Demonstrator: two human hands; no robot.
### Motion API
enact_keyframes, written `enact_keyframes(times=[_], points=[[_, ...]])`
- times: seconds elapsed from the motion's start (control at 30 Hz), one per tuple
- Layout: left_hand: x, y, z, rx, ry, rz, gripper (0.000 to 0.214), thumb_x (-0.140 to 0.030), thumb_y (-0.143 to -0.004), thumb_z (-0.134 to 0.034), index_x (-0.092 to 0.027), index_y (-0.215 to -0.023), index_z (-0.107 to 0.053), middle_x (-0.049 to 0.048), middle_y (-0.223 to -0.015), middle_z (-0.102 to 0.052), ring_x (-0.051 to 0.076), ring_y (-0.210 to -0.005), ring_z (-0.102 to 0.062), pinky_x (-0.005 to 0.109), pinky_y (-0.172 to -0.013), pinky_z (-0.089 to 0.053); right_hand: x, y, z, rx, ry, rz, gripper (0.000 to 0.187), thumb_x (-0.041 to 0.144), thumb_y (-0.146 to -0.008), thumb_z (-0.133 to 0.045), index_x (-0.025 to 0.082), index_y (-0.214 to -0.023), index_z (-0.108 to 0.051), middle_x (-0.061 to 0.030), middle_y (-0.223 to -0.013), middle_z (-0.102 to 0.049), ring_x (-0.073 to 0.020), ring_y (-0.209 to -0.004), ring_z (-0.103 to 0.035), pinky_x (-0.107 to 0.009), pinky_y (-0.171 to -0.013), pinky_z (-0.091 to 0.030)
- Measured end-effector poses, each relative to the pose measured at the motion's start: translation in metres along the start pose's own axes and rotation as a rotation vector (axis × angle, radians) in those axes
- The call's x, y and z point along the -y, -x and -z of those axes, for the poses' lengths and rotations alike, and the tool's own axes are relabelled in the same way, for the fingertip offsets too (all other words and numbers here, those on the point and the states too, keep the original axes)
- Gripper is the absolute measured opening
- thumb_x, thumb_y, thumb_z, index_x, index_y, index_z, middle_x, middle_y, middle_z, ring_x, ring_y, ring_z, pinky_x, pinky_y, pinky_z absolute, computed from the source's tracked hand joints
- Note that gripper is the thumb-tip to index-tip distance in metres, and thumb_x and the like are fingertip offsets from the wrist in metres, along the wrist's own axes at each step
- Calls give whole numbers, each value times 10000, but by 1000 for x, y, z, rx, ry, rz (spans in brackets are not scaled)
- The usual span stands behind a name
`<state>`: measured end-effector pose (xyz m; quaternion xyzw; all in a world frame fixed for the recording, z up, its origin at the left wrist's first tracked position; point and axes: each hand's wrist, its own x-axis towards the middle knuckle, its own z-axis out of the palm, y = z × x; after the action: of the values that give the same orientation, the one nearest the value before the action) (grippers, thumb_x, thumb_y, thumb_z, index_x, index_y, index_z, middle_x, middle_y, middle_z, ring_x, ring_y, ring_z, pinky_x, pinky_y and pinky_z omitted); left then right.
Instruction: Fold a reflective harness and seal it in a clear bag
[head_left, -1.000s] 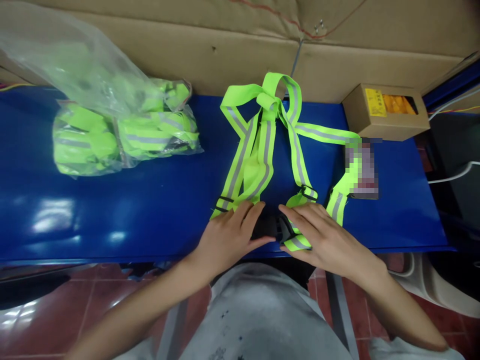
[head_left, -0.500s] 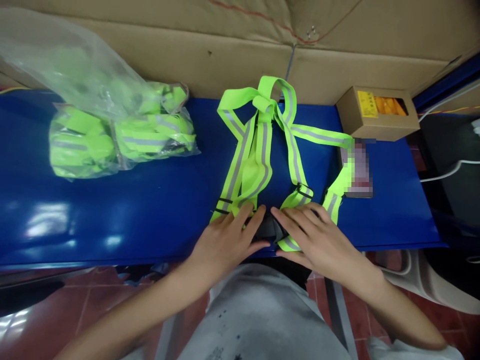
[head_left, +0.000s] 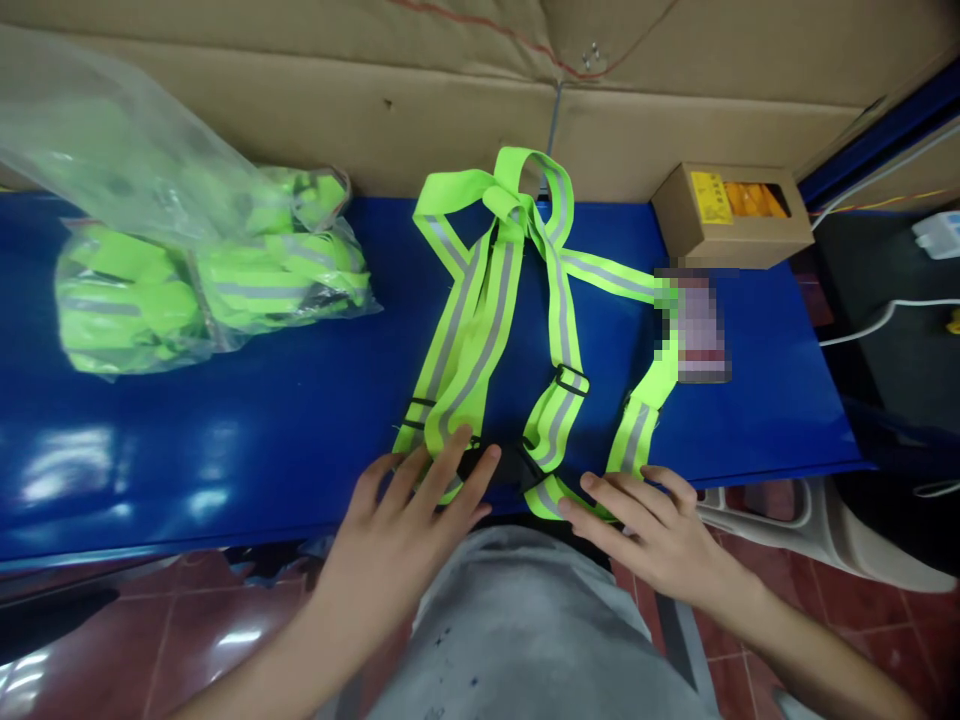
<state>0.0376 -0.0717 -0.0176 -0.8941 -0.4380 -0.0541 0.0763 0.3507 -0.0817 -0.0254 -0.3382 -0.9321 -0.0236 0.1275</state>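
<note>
A neon yellow-green reflective harness with grey stripes lies spread on the blue tabletop. Its looped straps stand up at the back, and a black slider sits on the middle strap. Near the front edge is a black buckle, partly covered by my fingers. My left hand rests with fingers spread over the lower left straps and beside the buckle. My right hand has its fingers apart over the lower right strap at the table edge; whether it presses on the strap is hard to tell.
Clear bags of similar yellow-green straps lie at the left. At the back right stands a cardboard box with orange contents. A small blurred-out box touches the right strap. Cardboard lines the back; the blue table ends before my body.
My hands have moved apart, the right one away from the buckle area toward the right strap. The lower straps lie straighter and more of the buckle shows. The whole view has shifted slightly.
</note>
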Motion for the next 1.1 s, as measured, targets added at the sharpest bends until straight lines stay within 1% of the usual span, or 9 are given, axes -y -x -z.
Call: enact_keyframes(times=[0.1, 0.23, 0.4, 0.6, 0.7, 0.8, 0.9, 1.0, 1.1], points=[[2, 0, -11, -24, 88, -23, 448, -276, -1066, -605, -112, -1483, -595, 169, -1505, -644, 329, -1072, -700, 506, -941, -514, -16, 6, -8, 3, -21, -54, 483, 122, -1043, -600, 272, -1501, -571, -85, -1382, -704, -243, -1254, -601, -454, -1073, -367], [3, 2, -15, -51, 204, -15, 393, -242, -1089, -547, -157, -1472, -582, 147, -1491, -657, 318, -1132, -671, 512, -982, -454, -35, 13, -5, -73, -194, -252, 563, 458, -1116, -451, 193, -1612, -428, -221, -1538, -522, -383, -1453, -498, -595, -1151, -399], [8, 5, -9, -144, 173, 28, 422, -412, -1048, -621, -218, -1421, -589, 239, -1514, -582, 386, -1159, -673, 568, -951, -444, -34, 4, -3, -108, -169, -612, 561, 372, -1093, -532, 235, -1622, -406, -208, -1537, -540, -389, -1451, -527, -589, -1136, -500], [15, -2, -14, -85, 258, 117, 710, -606, -1019, -581, -137, -1539, -464, 346, -1638, -350, 561, -1492, -421, 706, -1078, -427, -37, -30, -14, -15, -215, -498, 594, 412, -1124, -449, 211, -1665, -310, -192, -1585, -560, -370, -1456, -563, -608, -1169, -514], [7, -15, 0, -150, 281, 70, 557, -513, -1036, -598, -161, -1461, -525, 285, -1554, -511, 483, -1419, -540, 700, -1128, -408, -49, -45, -15, -4, -218, -442, 631, 434, -1131, -422, 194, -1689, -247, -187, -1581, -574, -347, -1454, -577, -614, -1222, -464], [-7, -47, 18, -183, 359, 33, 363, -409, -1050, -596, -180, -1330, -587, 155, -1262, -734, 337, -1135, -725, 515, -985, -546, -58, -55, -14, 14, -201, -425, 606, 400, -1138, -421, 144, -1671, -288, -190, -1542, -612, -303, -1446, -590, -571, -1288, -385], [-19, -92, 21, 20, 342, 190, 389, -475, -1072, -544, -160, -1290, -612, 113, -1025, -757, 312, -892, -750, 438, -764, -572, -61, -58, -16, 13, -143, -426, 521, 328, -1145, -400, 126, -1625, -383, -172, -1517, -637, -273, -1447, -587, -532, -1294, -369], [-24, -128, 8, 248, 365, 258, 566, -464, -1024, -657, -137, -1461, -507, 133, -1072, -742, 339, -944, -744, 404, -720, -551, -59, -58, -21, 25, -53, -435, 484, 316, -1143, -398, 112, -1576, -470, -161, -1553, -610, -303, -1503, -525, -541, -1283, -368], [-19, -140, -9, 261, 562, 235, 563, -258, -1023, -659, -173, -1526, -419, 103, -1130, -722, 286, -955, -726, 379, -764, -534, -59, -57, -25, 49, -15, -446, 494, 323, -1142, -391, 89, -1563, -505, -168, -1608, -555, -317, -1530, -492, -537, -1294, -357]])
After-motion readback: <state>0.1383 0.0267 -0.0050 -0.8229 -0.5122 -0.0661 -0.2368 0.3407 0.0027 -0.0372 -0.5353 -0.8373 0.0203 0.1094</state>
